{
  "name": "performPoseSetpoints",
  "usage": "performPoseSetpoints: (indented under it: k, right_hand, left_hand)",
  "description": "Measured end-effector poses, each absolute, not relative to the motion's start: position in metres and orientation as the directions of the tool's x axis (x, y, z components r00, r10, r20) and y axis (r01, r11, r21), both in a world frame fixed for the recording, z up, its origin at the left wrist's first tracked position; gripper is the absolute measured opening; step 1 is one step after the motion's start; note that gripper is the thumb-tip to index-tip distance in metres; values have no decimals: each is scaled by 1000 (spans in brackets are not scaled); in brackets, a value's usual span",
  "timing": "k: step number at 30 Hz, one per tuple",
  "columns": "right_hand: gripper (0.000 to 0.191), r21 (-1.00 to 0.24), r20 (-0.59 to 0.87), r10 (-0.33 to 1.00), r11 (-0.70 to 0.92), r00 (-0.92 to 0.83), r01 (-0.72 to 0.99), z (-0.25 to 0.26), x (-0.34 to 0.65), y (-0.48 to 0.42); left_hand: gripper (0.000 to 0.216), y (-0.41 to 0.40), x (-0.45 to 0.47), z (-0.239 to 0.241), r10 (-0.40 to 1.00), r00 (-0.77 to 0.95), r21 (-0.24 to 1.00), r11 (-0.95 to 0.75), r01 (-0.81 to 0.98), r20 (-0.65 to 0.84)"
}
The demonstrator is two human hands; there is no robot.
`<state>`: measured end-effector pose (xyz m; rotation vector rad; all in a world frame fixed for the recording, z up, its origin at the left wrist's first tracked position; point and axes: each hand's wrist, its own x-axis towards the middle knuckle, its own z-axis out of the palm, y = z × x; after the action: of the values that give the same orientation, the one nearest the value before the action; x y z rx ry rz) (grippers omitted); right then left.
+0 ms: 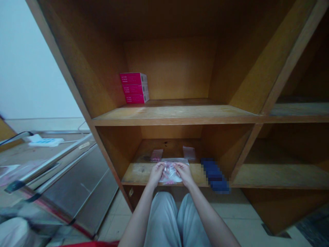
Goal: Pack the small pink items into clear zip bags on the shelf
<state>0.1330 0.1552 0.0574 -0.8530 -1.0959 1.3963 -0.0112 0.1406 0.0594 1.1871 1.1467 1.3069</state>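
Note:
Between my hands is a clear plastic bag [170, 174] with some pink in it, held at the front of the lower shelf. My left hand [156, 172] pinches its left side with closed fingers, and my right hand [183, 171] grips the right side the same way. Under and behind the bag shows a pale flat sheet or bag [177, 160]. Farther back on the shelf lie two small clear packets, a pinkish packet [156, 155] on the left and a paler packet [189, 153] on the right. What the bag contains is too blurred to make out.
Three stacked pink boxes [135, 88] stand on the upper shelf [180, 111] of the wooden cabinet. A blurred-out dark blue object [215, 175] sits at the lower shelf's right edge. To the left is a metal-framed cart [84, 185], with a white power strip [46, 141] beyond it.

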Motion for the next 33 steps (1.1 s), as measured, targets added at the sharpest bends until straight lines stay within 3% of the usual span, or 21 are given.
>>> performPoseSetpoints:
  k: [9, 21, 28, 33]
  right_hand:
    - [36, -960, 162, 970, 113, -180, -256, 57, 134, 155]
    - [33, -979, 140, 962, 99, -234, -178, 55, 132, 155]
    - [23, -974, 201, 955, 171, -217, -148, 52, 133, 156]
    - [21, -964, 235, 944, 196, -230, -180, 55, 133, 153]
  left_hand:
    - [26, 139, -11, 61, 990, -113, 995, -94, -36, 90]
    - [26, 138, -11, 66, 929, -317, 979, -204, -4, 192]
    - [30, 139, -11, 64, 920, -292, 965, -246, 86, 260]
    - [32, 141, -11, 62, 942, -262, 978, -209, 25, 208]
